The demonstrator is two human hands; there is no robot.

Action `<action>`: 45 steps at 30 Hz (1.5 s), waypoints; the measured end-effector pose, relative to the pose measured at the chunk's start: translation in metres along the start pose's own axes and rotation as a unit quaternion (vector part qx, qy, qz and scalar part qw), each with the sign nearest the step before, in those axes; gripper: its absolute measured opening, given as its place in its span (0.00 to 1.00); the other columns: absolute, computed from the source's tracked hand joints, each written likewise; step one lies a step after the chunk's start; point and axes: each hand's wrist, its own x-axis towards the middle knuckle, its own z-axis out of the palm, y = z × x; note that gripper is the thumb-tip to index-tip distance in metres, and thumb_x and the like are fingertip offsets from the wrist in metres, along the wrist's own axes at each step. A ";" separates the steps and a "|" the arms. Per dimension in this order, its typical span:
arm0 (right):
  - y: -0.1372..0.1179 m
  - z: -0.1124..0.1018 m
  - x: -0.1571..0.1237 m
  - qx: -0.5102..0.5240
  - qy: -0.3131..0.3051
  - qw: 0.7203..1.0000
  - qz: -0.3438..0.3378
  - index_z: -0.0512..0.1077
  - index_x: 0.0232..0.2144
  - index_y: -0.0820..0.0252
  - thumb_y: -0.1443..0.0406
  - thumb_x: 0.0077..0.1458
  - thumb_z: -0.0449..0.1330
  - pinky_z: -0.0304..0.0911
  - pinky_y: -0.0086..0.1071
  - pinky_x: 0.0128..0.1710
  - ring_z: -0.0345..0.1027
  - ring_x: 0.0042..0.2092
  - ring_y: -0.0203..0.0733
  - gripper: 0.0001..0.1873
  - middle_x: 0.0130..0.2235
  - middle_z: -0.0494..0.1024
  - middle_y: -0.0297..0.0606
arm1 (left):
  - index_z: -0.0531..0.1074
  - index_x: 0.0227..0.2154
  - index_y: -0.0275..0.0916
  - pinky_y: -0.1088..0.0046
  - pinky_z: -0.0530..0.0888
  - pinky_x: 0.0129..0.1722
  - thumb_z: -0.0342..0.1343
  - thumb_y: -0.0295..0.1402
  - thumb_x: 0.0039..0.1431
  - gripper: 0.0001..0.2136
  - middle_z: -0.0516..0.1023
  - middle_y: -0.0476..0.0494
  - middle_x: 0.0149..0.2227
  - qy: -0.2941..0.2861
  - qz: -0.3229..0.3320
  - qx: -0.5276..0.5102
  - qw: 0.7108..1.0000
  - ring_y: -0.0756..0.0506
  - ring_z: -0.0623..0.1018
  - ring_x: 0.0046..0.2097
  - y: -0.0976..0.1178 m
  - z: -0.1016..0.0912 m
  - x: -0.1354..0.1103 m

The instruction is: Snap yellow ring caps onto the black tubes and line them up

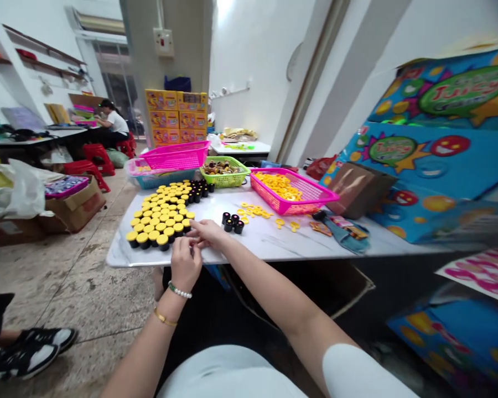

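- The left hand (185, 264) and right hand (207, 232) meet at the near edge of the white tabletop (265, 237), just beside the front row of yellow-capped black bottles (160, 221).
- The fingers of both hands are curled together around something small; it is hidden between the fingertips, so I cannot tell what it is or how firmly it is pinched.
- The capped bottles stand upright, packed shoulder to shoulder in a tidy block, probably so that finished pieces are kept together and easy to count.
- A few black uncapped bottles (232, 222) stand in a small cluster just right of the hands, within easy reach, apart from the capped block.
- Loose yellow rings (255, 211) lie scattered on the tabletop between that cluster and the pink basket (315, 194), which holds a heap of the same yellow pieces; it looks like the supply spilled out close to hand.
- A green basket (226, 176) and another pink basket (176, 156) sit at the far edge, out of the working area.
- Colourful cartons (435, 149) lean at the right; their green badge reads "Juicy", the smaller writing too blurred to read.
- Another person (112, 124) sits at a far table, well apart.
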 end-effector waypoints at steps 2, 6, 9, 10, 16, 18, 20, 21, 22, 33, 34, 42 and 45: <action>0.004 -0.014 -0.013 -0.014 0.003 0.999 -0.031 0.69 0.33 0.62 0.55 0.56 0.63 0.70 0.29 0.19 0.72 0.22 0.36 0.15 0.31 0.80 0.42 | 0.68 0.34 0.40 0.61 0.73 0.42 0.49 0.28 0.61 0.04 0.71 0.40 0.36 -0.016 0.006 -0.002 1.000 0.41 0.73 0.40 0.001 -0.001 0.001; 0.015 -0.075 -0.046 -0.073 0.089 0.985 -0.127 0.73 0.37 0.59 0.54 0.53 0.63 0.66 0.27 0.21 0.73 0.27 0.38 0.15 0.33 0.79 0.39 | 0.69 0.34 0.40 0.61 0.72 0.42 0.55 0.30 0.59 0.01 0.74 0.43 0.34 -0.095 -0.003 0.009 0.995 0.41 0.74 0.39 0.009 0.007 0.009; 0.020 -0.134 -0.053 -0.137 0.214 0.951 -0.177 0.74 0.37 0.58 0.57 0.58 0.58 0.65 0.28 0.28 0.68 0.32 0.38 0.12 0.35 0.76 0.39 | 0.70 0.36 0.39 0.64 0.72 0.41 0.61 0.31 0.55 0.07 0.75 0.45 0.32 -0.183 -0.027 0.014 0.983 0.42 0.75 0.38 0.019 0.027 0.026; 0.021 -0.151 -0.050 -0.162 0.236 0.940 -0.185 0.75 0.38 0.57 0.59 0.57 0.59 0.65 0.30 0.32 0.67 0.34 0.38 0.10 0.36 0.76 0.38 | 0.70 0.37 0.38 0.65 0.72 0.40 0.62 0.31 0.54 0.09 0.75 0.45 0.32 -0.198 -0.034 0.012 0.979 0.42 0.75 0.37 0.023 0.035 0.033; 0.032 -0.195 -0.028 -0.354 0.196 0.892 -0.202 0.81 0.35 0.54 0.65 0.52 0.63 0.61 0.35 0.43 0.65 0.37 0.41 0.08 0.35 0.72 0.38 | 0.70 0.42 0.37 0.68 0.71 0.37 0.64 0.35 0.53 0.15 0.75 0.47 0.31 -0.261 -0.076 0.012 0.962 0.43 0.76 0.36 0.035 0.069 0.063; 0.036 -0.198 -0.028 -0.455 0.167 0.848 -0.215 0.80 0.35 0.56 0.63 0.56 0.61 0.61 0.35 0.42 0.67 0.38 0.42 0.09 0.36 0.72 0.40 | 0.70 0.42 0.37 0.69 0.70 0.38 0.64 0.35 0.53 0.15 0.76 0.47 0.31 -0.284 -0.094 0.016 0.954 0.44 0.76 0.36 0.037 0.072 0.067; 0.038 -0.202 -0.030 -0.509 0.163 0.815 -0.223 0.79 0.33 0.58 0.61 0.58 0.59 0.62 0.35 0.41 0.68 0.37 0.42 0.10 0.36 0.73 0.40 | 0.71 0.42 0.37 0.69 0.70 0.38 0.64 0.36 0.53 0.15 0.76 0.47 0.32 -0.296 -0.105 0.023 0.949 0.44 0.76 0.37 0.039 0.074 0.068; 0.039 -0.203 -0.031 -0.518 0.169 0.808 -0.225 0.78 0.33 0.59 0.60 0.58 0.59 0.62 0.35 0.40 0.68 0.35 0.41 0.11 0.36 0.73 0.40 | 0.71 0.43 0.37 0.69 0.70 0.38 0.64 0.36 0.54 0.16 0.76 0.47 0.32 -0.299 -0.108 0.028 0.948 0.44 0.76 0.38 0.039 0.075 0.068; 0.039 -0.205 -0.030 -0.522 0.177 0.803 -0.226 0.78 0.34 0.59 0.59 0.58 0.60 0.63 0.35 0.39 0.68 0.34 0.40 0.11 0.36 0.73 0.40 | 0.71 0.43 0.37 0.70 0.70 0.38 0.64 0.36 0.54 0.16 0.76 0.47 0.32 -0.300 -0.111 0.035 0.947 0.44 0.76 0.38 0.040 0.076 0.068; 0.036 -0.191 -0.042 -0.564 0.183 0.786 -0.176 0.74 0.35 0.60 0.62 0.52 0.61 0.65 0.35 0.34 0.71 0.32 0.42 0.09 0.33 0.78 0.40 | 0.74 0.38 0.37 0.66 0.71 0.42 0.58 0.35 0.57 0.08 0.76 0.42 0.37 -0.294 -0.044 0.108 0.949 0.41 0.75 0.41 0.038 0.065 0.068; 0.035 -0.193 -0.048 -0.562 0.184 0.789 -0.169 0.74 0.39 0.61 0.63 0.52 0.59 0.65 0.35 0.34 0.72 0.31 0.42 0.11 0.33 0.79 0.40 | 0.73 0.37 0.36 0.66 0.70 0.43 0.58 0.33 0.57 0.07 0.75 0.41 0.37 -0.289 -0.029 0.117 0.950 0.41 0.75 0.42 0.036 0.057 0.065; 0.023 -0.183 -0.102 -0.478 0.154 0.859 -0.093 0.78 0.30 0.56 0.61 0.50 0.61 0.66 0.38 0.38 0.74 0.35 0.47 0.07 0.32 0.80 0.39 | 0.74 0.35 0.36 0.61 0.70 0.45 0.57 0.34 0.56 0.07 0.74 0.41 0.36 -0.291 0.003 0.111 0.950 0.40 0.74 0.41 0.026 0.016 0.050; 0.019 -0.153 -0.108 -0.272 0.114 0.953 -0.066 0.75 0.27 0.58 0.57 0.46 0.68 0.67 0.34 0.36 0.72 0.33 0.42 0.11 0.30 0.79 0.36 | 0.75 0.36 0.36 0.59 0.69 0.46 0.58 0.36 0.56 0.09 0.75 0.40 0.37 -0.306 0.015 0.102 0.946 0.39 0.74 0.42 0.029 0.025 0.052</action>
